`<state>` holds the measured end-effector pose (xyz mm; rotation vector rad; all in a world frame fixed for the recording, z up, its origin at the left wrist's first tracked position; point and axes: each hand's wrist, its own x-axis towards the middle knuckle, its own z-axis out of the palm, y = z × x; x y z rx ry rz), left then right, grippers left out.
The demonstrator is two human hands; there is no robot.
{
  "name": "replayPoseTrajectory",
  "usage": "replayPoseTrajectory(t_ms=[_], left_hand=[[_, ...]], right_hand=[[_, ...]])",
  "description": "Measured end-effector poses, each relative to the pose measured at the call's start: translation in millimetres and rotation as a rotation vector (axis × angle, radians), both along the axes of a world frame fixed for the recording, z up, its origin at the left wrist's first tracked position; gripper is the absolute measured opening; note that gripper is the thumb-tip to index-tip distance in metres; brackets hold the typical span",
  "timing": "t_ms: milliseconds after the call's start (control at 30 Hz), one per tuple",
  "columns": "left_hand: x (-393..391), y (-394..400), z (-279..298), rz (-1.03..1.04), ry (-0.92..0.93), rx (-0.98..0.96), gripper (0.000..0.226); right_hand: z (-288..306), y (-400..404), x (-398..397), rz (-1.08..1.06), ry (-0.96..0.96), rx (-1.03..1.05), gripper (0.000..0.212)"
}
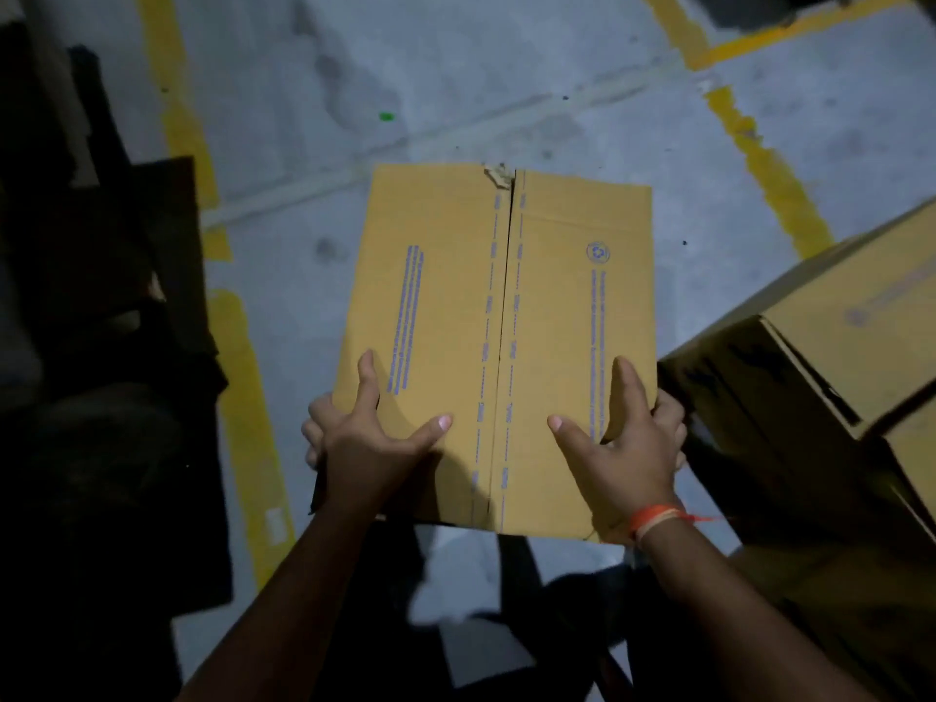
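Nearest my view, the left hand grasps the near left edge of a closed yellow-brown cardboard box. Its thumb and forefinger are spread flat on the top face, and the other fingers wrap round the side. The right hand, with an orange thread band at its wrist, mirrors this grasp on the near right edge. I read both hands as half open, clamped on the box. The box sits centre frame, held between the hands above the grey concrete floor, its two flaps meeting in a lengthwise seam. Just right of it stands a stack of brown cardboard cartons. Farther off, yellow painted lines cross the floor.
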<state>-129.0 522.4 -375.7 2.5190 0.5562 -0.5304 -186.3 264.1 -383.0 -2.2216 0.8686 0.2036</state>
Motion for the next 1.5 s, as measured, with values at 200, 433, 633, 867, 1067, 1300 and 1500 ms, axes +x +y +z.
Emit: replayPoseTrajectory(t_ms=[200,433,633,867,1067,1300,1500], left_hand=[[-41.5,18.5,-67.5,-0.038,0.038,0.139,0.118],[-54.0,10.8,-74.0,-0.059,-0.012,0.145,0.125],[-110.9,-1.3,-53.5,-0.039,-0.043,0.143,0.123],[-162.1,4.1,-34.9,-0.031,-0.086,0.162,0.117],[-163.0,-14.1,-33.3,-0.103,-0.093,0.145,0.114],[-145.8,-48.8,-27.7,-0.187,-0.277,0.127,0.11],[-141.1,-94.0,-19.0,-0.31,-0.528,-0.151,0.087]], right_hand=[[-70.8,12.7,-16.3,0.109,0.036,-0.091,0.104],[-81.4,-5.2,-31.0,0.209,0.008,-0.072,0.109],[-71.8,-17.3,-62.4,0.243,0.005,0.014,0.105],[-67.8,-17.4,-98.9,0.277,0.003,0.085,0.107],[-65.2,-37.7,-81.7,0.312,0.16,-0.009,0.119],[-48.8,-58.2,-57.6,0.388,0.255,-0.061,0.098],[-15.7,-20.2,-62.0,0.553,-0.088,-0.055,0.073]])
